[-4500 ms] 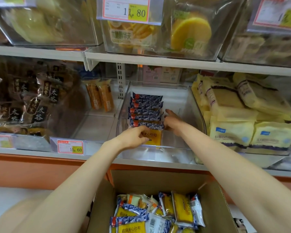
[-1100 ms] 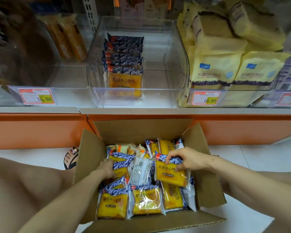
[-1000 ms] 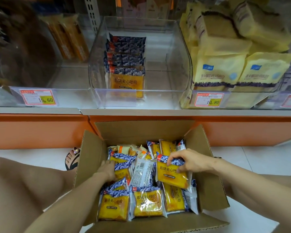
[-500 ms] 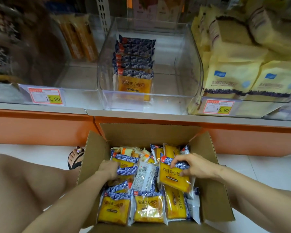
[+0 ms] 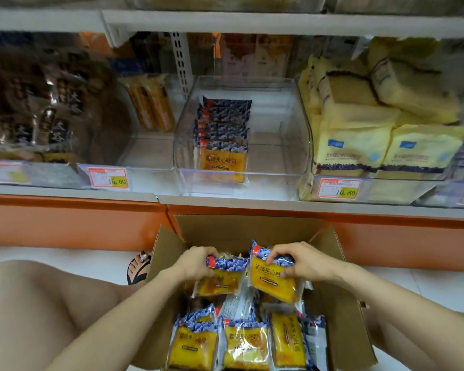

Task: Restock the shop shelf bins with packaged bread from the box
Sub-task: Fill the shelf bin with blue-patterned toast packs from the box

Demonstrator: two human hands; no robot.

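Bread packs (image 5: 244, 344) lie loose in the box (image 5: 343, 330), at its near end. Over the box's middle I see the left hand (image 5: 196, 261) pinching one pack (image 5: 217, 279) by its blue top edge and the right hand (image 5: 303, 263) pinching a second pack (image 5: 272, 282) likewise. Beyond the box and higher is a clear bin (image 5: 292, 145) holding one row of packs (image 5: 221, 135).

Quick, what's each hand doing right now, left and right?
Left hand: holding a bread packet by its top edge.
Right hand: holding a second bread packet by its top.

Even bright light, blurred, bowed edges
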